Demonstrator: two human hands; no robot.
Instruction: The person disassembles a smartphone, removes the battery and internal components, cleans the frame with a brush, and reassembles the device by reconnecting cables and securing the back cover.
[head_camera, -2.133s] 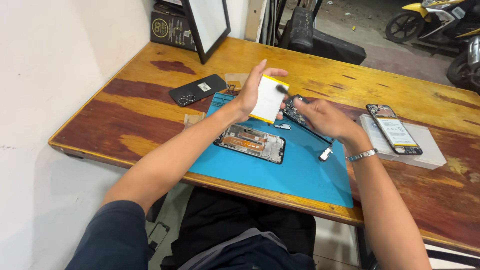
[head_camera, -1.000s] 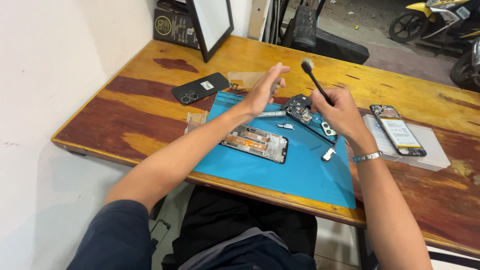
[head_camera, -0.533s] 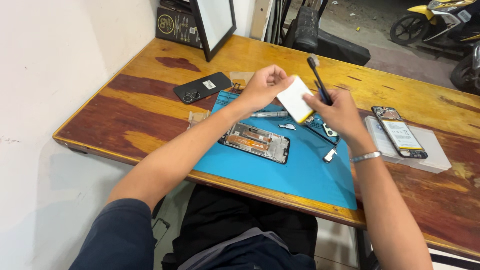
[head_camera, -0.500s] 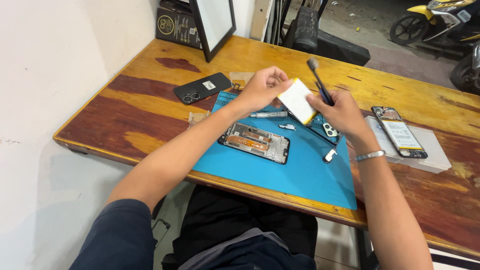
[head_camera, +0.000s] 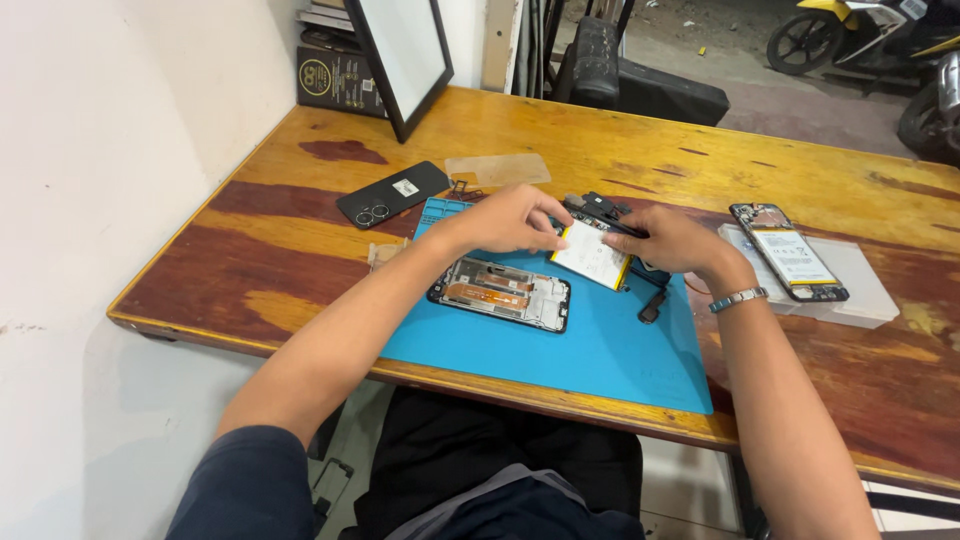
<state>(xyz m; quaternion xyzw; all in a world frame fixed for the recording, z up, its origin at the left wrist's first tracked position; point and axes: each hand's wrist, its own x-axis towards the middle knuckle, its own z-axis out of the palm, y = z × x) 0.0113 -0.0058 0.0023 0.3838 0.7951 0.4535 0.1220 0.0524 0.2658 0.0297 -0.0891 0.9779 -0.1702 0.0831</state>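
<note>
Blue mat (head_camera: 600, 350): near half bare, open from the table (head_camera: 300, 260) front edge. Far half crowded by opened phone frame (head_camera: 502, 293), white battery (head_camera: 592, 254), both hands. Black phone (head_camera: 392, 194) blocks left approach

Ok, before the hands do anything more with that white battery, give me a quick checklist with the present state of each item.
1. White flat battery with yellow edge held by both hands: ok, left hand on its near end, right hand on its far end.
2. Battery over the blue rubber work mat: ok.
3. Opened black phone frame lying flat on the mat, uncovered: ok.
4. Black brush-like tool under the right hand: cannot tell, mostly hidden.
5. Small dark part on the mat, apart from the frame: ok.
6. Second opened phone on its clear tray, apart from both hands: ok.
</note>
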